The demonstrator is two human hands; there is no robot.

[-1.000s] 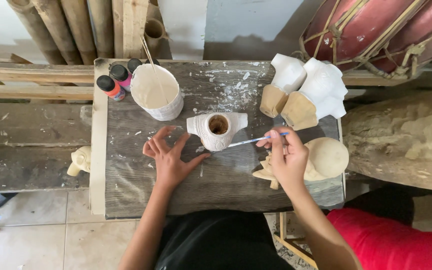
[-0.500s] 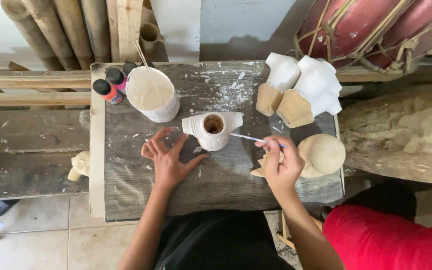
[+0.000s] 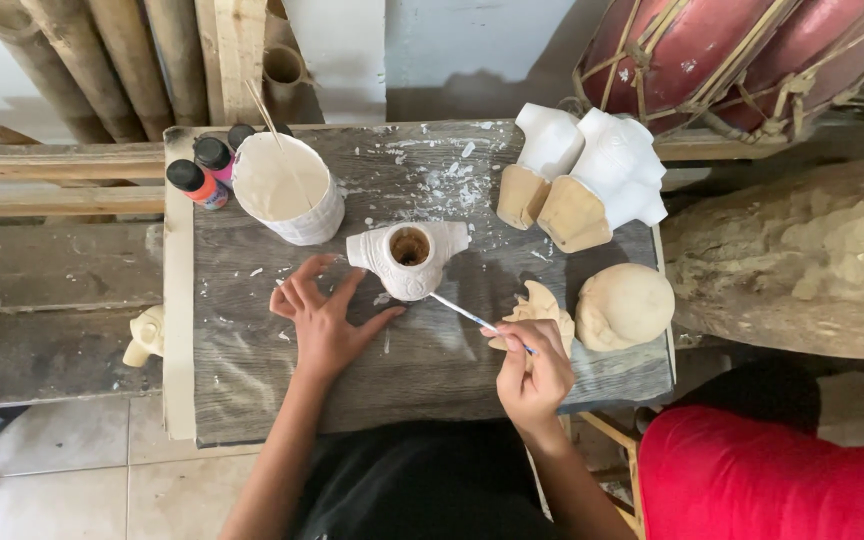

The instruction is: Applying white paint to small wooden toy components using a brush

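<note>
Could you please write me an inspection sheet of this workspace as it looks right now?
Surface: grey wooden board, flecked with white paint.
Job's things: white-painted carved figure with a hollow top, standing mid-board; thin paintbrush, tip at the figure's lower side.
Clutter: white paint bucket with a stick in it; small paint bottles; two half-painted carvings; round unpainted carving; a smaller unpainted one.
Grippers: left hand spread flat on the board beside the figure; right hand holds the brush.
Cables: nothing seen.
Surroundings: bamboo poles, red drums, rough log, a person's red garment, tiled floor.
</note>
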